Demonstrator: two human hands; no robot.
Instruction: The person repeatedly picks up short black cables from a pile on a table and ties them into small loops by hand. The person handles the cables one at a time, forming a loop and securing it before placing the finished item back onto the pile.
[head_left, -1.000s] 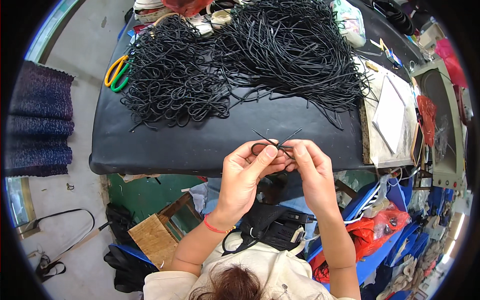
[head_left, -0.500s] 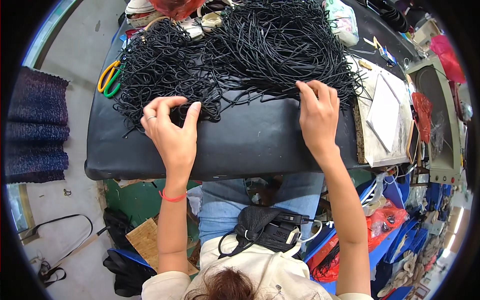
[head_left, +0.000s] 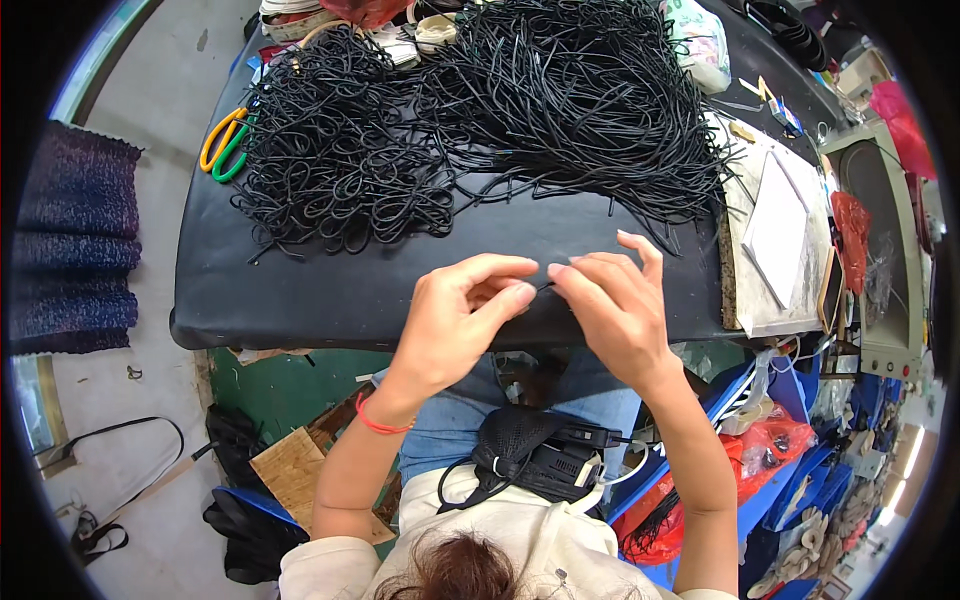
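Note:
My left hand (head_left: 455, 315) and my right hand (head_left: 618, 315) are close together over the front edge of the black padded table. Both are closed in a pinch, their fingertips almost meeting. A short bit of thin black cord (head_left: 545, 287) shows between them; the rest of it is hidden by my fingers. Beyond my hands lie two piles of black cord: a looped, knotted-looking pile (head_left: 340, 150) on the left, and a larger pile of straighter strands (head_left: 590, 110) on the right.
Scissors with yellow and green handles (head_left: 228, 145) lie at the table's left edge. A worn board (head_left: 735, 285) with a white panel (head_left: 775, 230) is at the right. A plastic bag (head_left: 697, 45) stands behind the cords. A black pouch (head_left: 520, 450) rests on my lap.
My left hand has left the looped pile and moved right and nearer. My right hand has come away from the straighter strands toward it. A bit of black cord now shows between them.

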